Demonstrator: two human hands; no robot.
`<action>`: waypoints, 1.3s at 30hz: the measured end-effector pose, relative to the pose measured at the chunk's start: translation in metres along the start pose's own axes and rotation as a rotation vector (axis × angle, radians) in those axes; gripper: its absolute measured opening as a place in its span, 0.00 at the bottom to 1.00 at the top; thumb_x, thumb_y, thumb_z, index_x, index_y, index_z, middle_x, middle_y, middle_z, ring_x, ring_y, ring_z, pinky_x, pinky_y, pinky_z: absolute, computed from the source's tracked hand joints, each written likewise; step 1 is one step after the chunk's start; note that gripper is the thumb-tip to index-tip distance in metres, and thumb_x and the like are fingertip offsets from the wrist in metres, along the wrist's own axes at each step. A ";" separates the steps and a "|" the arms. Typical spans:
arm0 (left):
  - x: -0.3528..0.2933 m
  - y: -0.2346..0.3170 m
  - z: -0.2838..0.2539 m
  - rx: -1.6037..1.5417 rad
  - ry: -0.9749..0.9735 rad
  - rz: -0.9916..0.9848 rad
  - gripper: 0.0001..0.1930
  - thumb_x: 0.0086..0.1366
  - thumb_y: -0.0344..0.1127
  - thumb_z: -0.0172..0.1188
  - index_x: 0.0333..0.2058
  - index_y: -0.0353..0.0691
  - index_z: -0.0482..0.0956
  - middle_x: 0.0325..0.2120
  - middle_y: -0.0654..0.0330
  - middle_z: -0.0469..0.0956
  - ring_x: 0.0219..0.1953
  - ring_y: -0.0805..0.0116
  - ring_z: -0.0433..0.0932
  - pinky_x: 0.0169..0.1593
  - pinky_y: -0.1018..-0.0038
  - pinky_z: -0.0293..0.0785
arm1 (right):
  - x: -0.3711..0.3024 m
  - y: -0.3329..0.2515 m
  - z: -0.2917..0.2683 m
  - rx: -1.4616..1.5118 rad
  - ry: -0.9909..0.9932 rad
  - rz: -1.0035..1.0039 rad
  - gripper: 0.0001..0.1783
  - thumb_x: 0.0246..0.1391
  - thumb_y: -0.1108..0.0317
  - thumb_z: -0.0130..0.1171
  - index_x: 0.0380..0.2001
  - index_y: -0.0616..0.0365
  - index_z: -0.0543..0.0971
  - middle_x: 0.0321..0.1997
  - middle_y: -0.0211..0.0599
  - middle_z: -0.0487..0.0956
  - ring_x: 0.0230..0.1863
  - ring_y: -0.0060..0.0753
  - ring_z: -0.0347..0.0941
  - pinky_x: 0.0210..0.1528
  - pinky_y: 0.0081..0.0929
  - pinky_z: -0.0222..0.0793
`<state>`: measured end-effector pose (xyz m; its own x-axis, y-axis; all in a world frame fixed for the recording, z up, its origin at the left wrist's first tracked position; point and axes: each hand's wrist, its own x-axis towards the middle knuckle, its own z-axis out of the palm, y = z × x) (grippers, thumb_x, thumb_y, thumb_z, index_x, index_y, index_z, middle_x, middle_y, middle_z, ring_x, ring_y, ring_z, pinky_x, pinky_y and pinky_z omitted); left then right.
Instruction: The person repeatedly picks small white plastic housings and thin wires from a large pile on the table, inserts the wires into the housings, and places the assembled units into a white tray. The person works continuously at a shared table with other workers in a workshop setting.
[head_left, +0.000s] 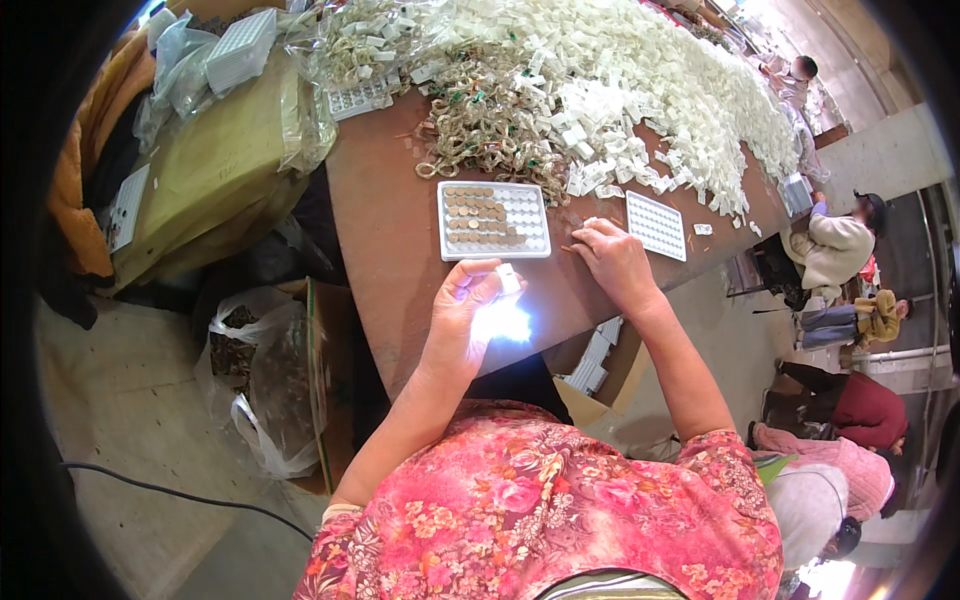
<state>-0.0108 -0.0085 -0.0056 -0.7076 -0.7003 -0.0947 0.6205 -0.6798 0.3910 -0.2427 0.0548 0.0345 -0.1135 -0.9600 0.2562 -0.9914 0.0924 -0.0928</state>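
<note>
My left hand (462,308) pinches a small white piece (509,279) between thumb and fingers, just in front of a white tray (495,254). Rows of round brown discs (468,211) fill much of that tray, while pockets on its right side show white. A very bright glare (503,321) beside my left palm washes out detail there. My right hand (614,262) rests at the brown tabletop with its fingers drawn together; what they hold, if anything, is too small to name. Right of it lies a second white tray (656,226) with rows of pockets.
A large heap of small white pieces (650,75) covers the table's far side, beside a pile of tan rings (490,125). Left stand a yellowish wrapped bundle (225,165) and a bag-lined box (275,375). An open carton (630,365) sits below the table. Several people are at right.
</note>
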 end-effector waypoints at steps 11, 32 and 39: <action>0.001 -0.002 0.000 0.024 -0.011 0.018 0.12 0.65 0.32 0.59 0.46 0.39 0.72 0.36 0.53 0.77 0.44 0.59 0.77 0.58 0.57 0.68 | -0.007 0.001 0.005 0.329 0.190 0.129 0.04 0.51 0.76 0.60 0.31 0.61 0.80 0.36 0.38 0.81 0.33 0.36 0.80 0.39 0.27 0.75; 0.003 0.001 0.001 -0.059 0.003 -0.026 0.10 0.65 0.32 0.58 0.45 0.39 0.73 0.37 0.57 0.77 0.42 0.64 0.78 0.53 0.60 0.73 | 0.006 -0.053 -0.006 1.890 -0.148 0.563 0.05 0.53 0.78 0.60 0.35 0.66 0.77 0.35 0.42 0.81 0.34 0.27 0.79 0.40 0.20 0.76; 0.002 0.003 0.006 -0.016 -0.027 -0.044 0.10 0.67 0.33 0.56 0.45 0.38 0.74 0.41 0.58 0.77 0.45 0.68 0.77 0.52 0.62 0.76 | 0.013 -0.070 -0.025 1.539 -0.102 0.483 0.08 0.49 0.82 0.62 0.35 0.66 0.78 0.34 0.40 0.82 0.35 0.27 0.79 0.41 0.22 0.76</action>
<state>-0.0121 -0.0102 0.0010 -0.7428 -0.6639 -0.0869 0.5940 -0.7133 0.3720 -0.1767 0.0421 0.0686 -0.3127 -0.9398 -0.1377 0.1433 0.0967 -0.9849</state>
